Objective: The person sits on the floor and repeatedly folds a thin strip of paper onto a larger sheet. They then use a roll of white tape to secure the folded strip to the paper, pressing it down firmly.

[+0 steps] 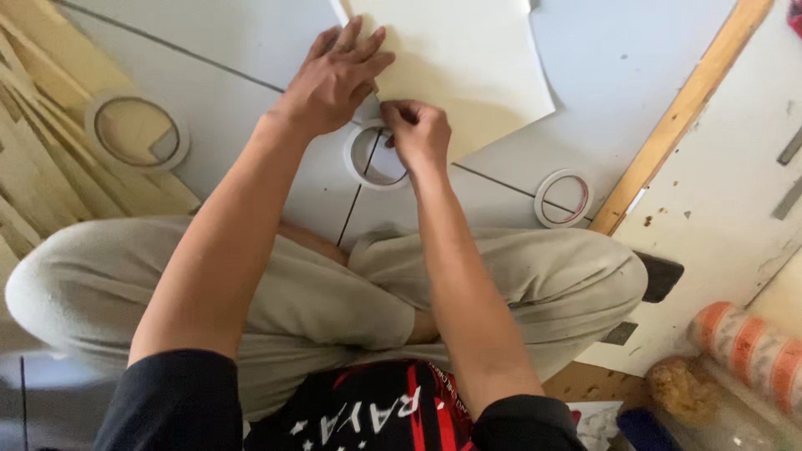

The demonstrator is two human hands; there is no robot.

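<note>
I sit cross-legged on a tiled floor. My left hand lies flat, fingers spread, on the near corner of a cream sheet of card. My right hand pinches something small at the sheet's near edge, fingers closed; what it grips is too small to tell, perhaps a tape end. A white tape roll lies flat on the floor just below both hands, partly covered by the right hand.
A second white tape roll lies to the right. A wider tape roll rests on wooden strips at left. A long wooden batten runs diagonally at right beside a white board. An orange-banded roll is at lower right.
</note>
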